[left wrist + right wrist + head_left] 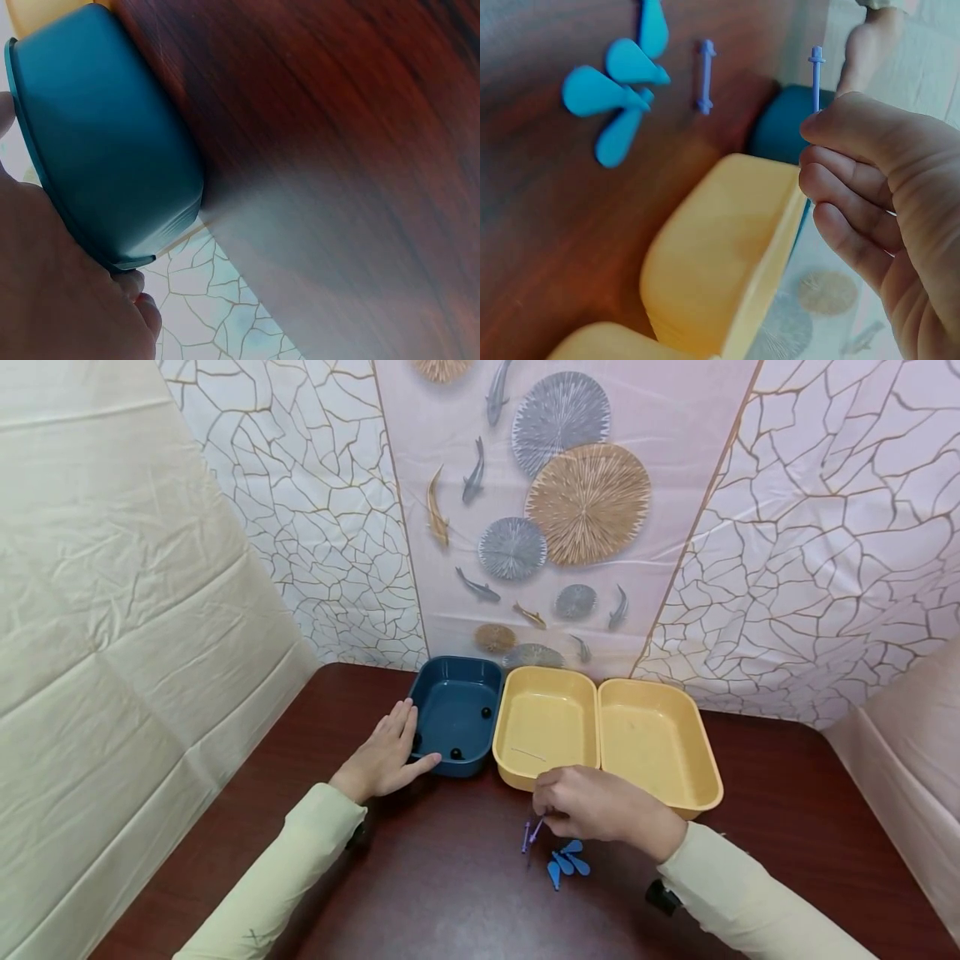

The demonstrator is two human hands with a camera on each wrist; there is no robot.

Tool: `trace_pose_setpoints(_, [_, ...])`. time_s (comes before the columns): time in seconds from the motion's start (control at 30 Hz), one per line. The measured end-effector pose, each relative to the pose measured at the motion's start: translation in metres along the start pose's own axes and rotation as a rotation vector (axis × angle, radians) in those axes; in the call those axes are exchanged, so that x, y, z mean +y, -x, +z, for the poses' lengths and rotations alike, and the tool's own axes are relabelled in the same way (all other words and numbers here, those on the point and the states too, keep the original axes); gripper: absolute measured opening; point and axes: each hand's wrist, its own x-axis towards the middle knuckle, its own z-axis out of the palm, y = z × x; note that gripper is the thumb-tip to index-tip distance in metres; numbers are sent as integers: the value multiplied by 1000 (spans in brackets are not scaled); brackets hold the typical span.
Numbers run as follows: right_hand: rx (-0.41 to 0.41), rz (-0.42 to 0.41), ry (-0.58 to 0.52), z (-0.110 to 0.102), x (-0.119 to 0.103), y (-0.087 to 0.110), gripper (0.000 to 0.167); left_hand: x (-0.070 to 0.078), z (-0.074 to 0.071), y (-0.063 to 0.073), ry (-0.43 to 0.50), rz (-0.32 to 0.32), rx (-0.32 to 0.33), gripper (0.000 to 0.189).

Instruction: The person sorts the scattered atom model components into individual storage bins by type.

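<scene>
My left hand (pixel 381 756) rests on the near left rim of the dark blue bin (pixel 450 718), fingers straight and thumb spread along the front edge. In the left wrist view that hand lies along the bin's rim. Just in front of the middle yellow bin (pixel 547 718), my right hand (pixel 592 802) pinches a small purple rod (pixel 817 75) between thumb and forefinger. The rod has a flanged knob at its visible end; its other end is hidden by the fingers. A similar purple rod (pixel 705 79) lies on the table beside several blue teardrop-shaped pieces (pixel 592 91).
Small black balls (pixel 456 753) sit in the dark blue bin. A thin pale stick (pixel 528 753) lies in the middle bin. Another yellow bin (pixel 652 743) stands against its right side. Behind the row, patterned cloth (pixel 360 610) hangs at the back edge of the brown table (pixel 450 893).
</scene>
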Motion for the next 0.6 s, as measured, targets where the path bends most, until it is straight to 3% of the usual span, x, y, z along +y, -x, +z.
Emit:
trace_pose_setpoints(0.27, [57,30,15,-17,14,0,8,2,-2,1,8,7,7,101])
trace_pose_setpoints(0.6, [97,77,5,-27,36,-1,12,1,-1,1,4,3,4,101])
